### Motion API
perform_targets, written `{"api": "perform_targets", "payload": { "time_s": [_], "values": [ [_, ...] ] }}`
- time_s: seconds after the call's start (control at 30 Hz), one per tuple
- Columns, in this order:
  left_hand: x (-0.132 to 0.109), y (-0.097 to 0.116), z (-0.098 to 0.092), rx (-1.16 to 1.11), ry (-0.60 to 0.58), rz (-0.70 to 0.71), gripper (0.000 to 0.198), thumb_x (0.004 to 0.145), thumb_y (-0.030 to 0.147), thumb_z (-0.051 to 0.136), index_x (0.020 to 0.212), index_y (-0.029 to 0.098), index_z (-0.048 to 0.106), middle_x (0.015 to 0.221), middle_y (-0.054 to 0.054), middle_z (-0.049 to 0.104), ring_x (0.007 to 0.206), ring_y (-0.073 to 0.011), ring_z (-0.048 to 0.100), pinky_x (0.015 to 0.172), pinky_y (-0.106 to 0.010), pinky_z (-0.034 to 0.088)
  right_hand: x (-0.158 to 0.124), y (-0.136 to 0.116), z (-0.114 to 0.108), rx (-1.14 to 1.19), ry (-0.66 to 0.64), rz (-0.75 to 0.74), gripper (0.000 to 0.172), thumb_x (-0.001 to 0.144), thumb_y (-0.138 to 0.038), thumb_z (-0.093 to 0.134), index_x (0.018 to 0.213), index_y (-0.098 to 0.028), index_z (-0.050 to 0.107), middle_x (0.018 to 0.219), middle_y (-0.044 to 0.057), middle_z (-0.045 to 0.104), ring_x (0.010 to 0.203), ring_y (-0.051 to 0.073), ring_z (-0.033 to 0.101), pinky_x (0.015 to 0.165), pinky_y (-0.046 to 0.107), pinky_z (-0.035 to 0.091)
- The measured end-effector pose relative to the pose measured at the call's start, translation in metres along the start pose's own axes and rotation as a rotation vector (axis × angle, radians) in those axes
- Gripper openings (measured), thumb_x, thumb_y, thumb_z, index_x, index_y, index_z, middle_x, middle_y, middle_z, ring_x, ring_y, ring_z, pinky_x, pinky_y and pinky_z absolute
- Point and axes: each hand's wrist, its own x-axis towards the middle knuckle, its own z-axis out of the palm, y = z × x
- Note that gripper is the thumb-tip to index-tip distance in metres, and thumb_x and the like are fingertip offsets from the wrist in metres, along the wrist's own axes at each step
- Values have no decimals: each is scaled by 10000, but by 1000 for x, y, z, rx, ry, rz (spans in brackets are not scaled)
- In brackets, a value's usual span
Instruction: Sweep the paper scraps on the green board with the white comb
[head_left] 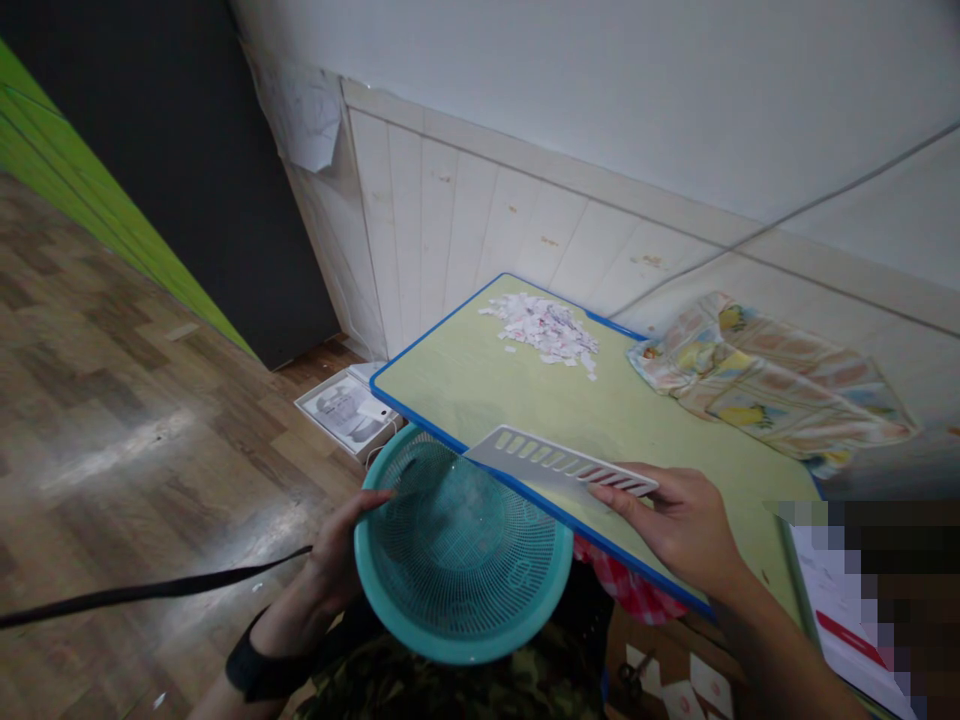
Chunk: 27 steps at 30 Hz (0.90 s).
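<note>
My left hand grips the left rim of a round turquoise plastic colander, thumb over the edge. The colander is tipped toward me, just below the near edge of a table with a pale green top and blue rim. My right hand pinches one end of a white slotted plastic plate between thumb and fingers. The plate's far end lies above the table edge and beside the colander's rim. A pile of small white paper scraps is spread on the table's far part.
A patterned cloth lies on the table against the panelled wall. An open white box stands on the floor by the table's left corner. Scissors and white papers lie below on the right. A black strap crosses the left.
</note>
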Motion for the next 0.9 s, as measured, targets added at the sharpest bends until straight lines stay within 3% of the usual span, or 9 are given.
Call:
{"api": "perform_targets", "payload": {
  "time_s": [0.27,0.43,0.6,0.77,0.9],
  "values": [
    [1,-1,-2,-3,5,20,202,806,120,681,652,91,808,599,-113,793,479,-219,700,523,-306,610,-1,-3,-6,-14,-39,6,137,890,-297,734,958,-298,853,846,7,830,666,215,788,571,260,611],
    [2,-2,-2,-8,8,2,269,845,99,635,636,96,804,569,-105,784,460,-210,698,515,-297,610,9,11,-1,30,131,47,131,843,-309,773,940,-290,858,892,13,831,746,231,800,677,285,636],
    [-2,-2,4,17,62,-43,329,903,102,577,674,95,813,618,-143,811,515,-241,745,559,-328,638,51,39,18,115,301,139,221,836,-351,756,994,-229,850,982,49,828,877,277,794,786,365,625],
    [1,-8,3,39,85,-8,272,875,74,631,659,92,795,590,-127,802,499,-237,742,546,-319,636,106,61,37,45,334,133,278,857,-353,704,1050,-209,844,975,39,832,774,273,764,717,366,573],
    [1,-13,3,50,86,-17,212,842,62,672,671,107,788,629,-126,819,530,-255,761,563,-330,641,126,74,41,-10,291,88,269,869,-323,668,1041,-223,850,974,45,833,813,280,755,735,353,542]
  ]
}}
